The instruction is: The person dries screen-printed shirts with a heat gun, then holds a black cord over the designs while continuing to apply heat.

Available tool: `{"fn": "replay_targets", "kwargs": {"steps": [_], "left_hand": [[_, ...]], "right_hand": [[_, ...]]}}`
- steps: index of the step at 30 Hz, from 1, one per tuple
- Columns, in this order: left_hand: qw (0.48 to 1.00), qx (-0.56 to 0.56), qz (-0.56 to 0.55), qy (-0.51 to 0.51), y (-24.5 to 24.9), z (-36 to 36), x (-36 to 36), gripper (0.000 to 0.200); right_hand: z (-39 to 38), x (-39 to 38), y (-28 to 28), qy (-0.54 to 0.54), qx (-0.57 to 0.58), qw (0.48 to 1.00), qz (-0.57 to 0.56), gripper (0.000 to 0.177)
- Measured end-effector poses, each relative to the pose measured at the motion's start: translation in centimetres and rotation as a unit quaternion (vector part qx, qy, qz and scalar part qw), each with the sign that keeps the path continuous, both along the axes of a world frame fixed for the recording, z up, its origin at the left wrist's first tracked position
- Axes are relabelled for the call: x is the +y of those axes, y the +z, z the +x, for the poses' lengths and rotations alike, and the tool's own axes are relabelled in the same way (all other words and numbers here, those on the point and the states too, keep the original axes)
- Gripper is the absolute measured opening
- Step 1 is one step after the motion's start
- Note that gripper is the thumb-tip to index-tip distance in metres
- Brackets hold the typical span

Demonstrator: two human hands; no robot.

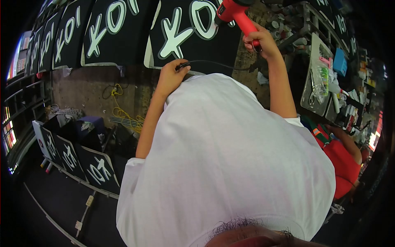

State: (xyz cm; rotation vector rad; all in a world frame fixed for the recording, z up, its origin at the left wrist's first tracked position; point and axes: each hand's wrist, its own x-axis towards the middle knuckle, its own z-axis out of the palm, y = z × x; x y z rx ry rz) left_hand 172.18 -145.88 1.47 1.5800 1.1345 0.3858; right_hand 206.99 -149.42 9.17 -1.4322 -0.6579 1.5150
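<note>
My right hand (265, 40) is closed round the handle of a red heat gun (238, 15) with a black rear end. The gun is over a black fabric panel (205, 51) printed with large white lettering (173, 35), its nozzle angled down and left near the round character. In my left hand (172, 76), fingers pinch a black cord (214, 62) close to the panel's near edge. The cord runs rightward in front of me toward the gun's handle.
More black panels (113, 51) with white lettering line the table to the left. A yellow cord (119, 111) hangs below them. Lettered panels (98, 166) stand lower left. Right are a cluttered tray (314, 78), a blue box (340, 61) and a person in red (343, 173).
</note>
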Motion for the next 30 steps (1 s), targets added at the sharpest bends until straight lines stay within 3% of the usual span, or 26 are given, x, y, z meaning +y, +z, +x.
{"fn": "replay_targets", "kwargs": {"steps": [3, 6, 10, 22, 28, 30], "left_hand": [[1.000, 0.020, 0.010, 0.002, 0.0, -0.1, 0.0, 0.029], [1.000, -0.002, 0.018, -0.003, 0.1, -0.2, 0.1, 0.027], [0.999, -0.014, 0.031, -0.003, 0.2, -0.4, 0.1, 0.027], [1.000, -0.003, -0.005, 0.018, 2.4, -0.1, 0.0, 0.025], [0.999, -0.019, 0.016, 0.021, 3.4, -0.2, 0.1, 0.025], [0.999, -0.035, 0.017, 0.021, 3.0, -0.5, 0.1, 0.025]], "right_hand": [[-1.0, 1.1, -0.4, -0.010, -0.066, 0.997, 0.030, 0.061], [0.1, 2.5, -1.0, -0.027, -0.019, 0.999, 0.009, 0.065], [0.4, 4.1, -1.3, -0.028, -0.043, 0.998, 0.032, 0.068], [2.2, 9.5, -3.7, 0.000, -0.013, 0.995, 0.099, 0.060], [1.5, 12.5, -4.5, -0.018, 0.017, 0.996, 0.082, 0.073], [0.6, 13.1, -4.1, -0.021, -0.027, 0.996, 0.077, 0.072]]}}
